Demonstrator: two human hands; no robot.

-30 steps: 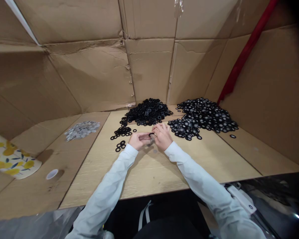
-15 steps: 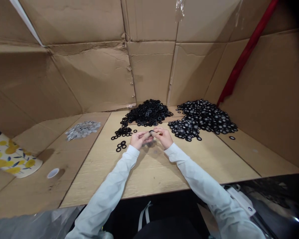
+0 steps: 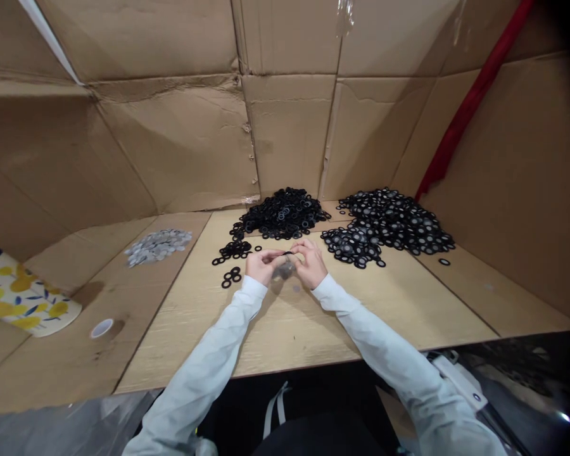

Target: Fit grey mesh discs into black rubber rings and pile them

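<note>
My left hand (image 3: 261,267) and my right hand (image 3: 310,266) meet over the middle of the board, both closed in a pinch on one small black ring (image 3: 288,253). Fingertips cover most of it, so I cannot tell whether a disc sits inside. Just below the fingers lie some translucent grey discs (image 3: 283,271), partly hidden, and a single disc (image 3: 296,289) rests nearer to me. Left of my left hand are a small cluster of black rings (image 3: 236,249) and several loose rings (image 3: 231,277). Behind both hands rises a large heap of black rings (image 3: 285,214).
Rings filled with grey discs form a wide pile (image 3: 392,221) at the back right. A heap of grey discs (image 3: 159,246) lies left. Further left are a white tape roll (image 3: 102,328) and a flowered cylinder (image 3: 31,301). Cardboard walls (image 3: 180,145) enclose the back and sides.
My fingers have shifted around the ring, with the left fingers drawn up off the grey discs beneath, which show more now. The piles look the same.
</note>
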